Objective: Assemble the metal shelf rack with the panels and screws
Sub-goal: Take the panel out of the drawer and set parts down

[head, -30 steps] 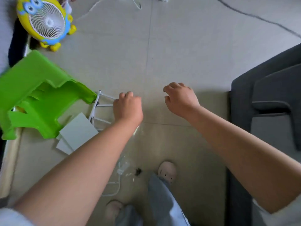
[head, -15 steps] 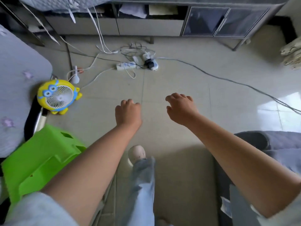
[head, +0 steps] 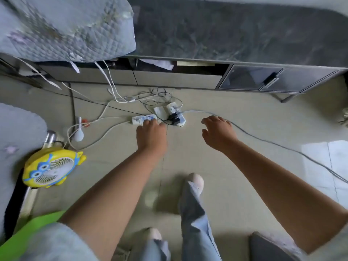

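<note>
Now the left hand (head: 151,135) and right hand (head: 218,133) hover over the tiled floor (head: 263,113).
Right hangs loose, empty; left curls under, perhaps round something, I cannot tell.
</note>
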`<action>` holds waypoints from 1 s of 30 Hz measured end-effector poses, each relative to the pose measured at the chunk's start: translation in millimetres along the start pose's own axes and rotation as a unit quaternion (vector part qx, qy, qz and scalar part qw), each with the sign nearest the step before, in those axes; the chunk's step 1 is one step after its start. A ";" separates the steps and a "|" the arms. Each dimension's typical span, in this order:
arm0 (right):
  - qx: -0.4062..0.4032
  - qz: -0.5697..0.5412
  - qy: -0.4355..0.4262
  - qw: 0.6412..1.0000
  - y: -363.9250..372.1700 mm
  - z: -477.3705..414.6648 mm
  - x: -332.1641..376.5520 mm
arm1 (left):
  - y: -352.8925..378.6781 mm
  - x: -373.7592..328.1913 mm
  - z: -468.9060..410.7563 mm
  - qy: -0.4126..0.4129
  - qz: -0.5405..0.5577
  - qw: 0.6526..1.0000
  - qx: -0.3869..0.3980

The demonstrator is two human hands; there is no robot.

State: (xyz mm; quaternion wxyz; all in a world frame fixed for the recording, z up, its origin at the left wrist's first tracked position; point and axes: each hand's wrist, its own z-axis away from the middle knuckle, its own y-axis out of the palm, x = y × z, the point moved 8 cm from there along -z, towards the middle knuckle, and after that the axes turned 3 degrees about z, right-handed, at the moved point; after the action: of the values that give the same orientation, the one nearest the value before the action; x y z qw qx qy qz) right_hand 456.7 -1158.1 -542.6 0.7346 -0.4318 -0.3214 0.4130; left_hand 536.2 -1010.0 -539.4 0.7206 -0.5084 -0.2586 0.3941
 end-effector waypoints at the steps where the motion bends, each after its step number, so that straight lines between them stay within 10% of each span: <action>1: 0.008 0.001 -0.001 1.000 -3.9 -22.0 -6.7 | -3.1 -0.6 -20.5 -0.013 0.007 1.000 0.000; 13: 0.108 0.014 -0.007 0.994 3.2 -247.0 -4.2 | -6.9 46.9 -219.4 -0.037 0.071 0.996 -0.043; 30: 0.018 -0.023 0.026 0.999 127.2 -473.0 8.5 | 69.4 100.6 -436.6 0.015 0.048 0.988 -0.148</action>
State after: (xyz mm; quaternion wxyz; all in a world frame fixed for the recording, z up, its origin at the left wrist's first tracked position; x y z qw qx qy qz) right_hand 810.8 -1288.8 -854.9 0.7601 -0.4213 -0.3044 0.3900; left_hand 908.7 -1145.3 -759.8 0.6215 -0.6268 -0.2784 0.3785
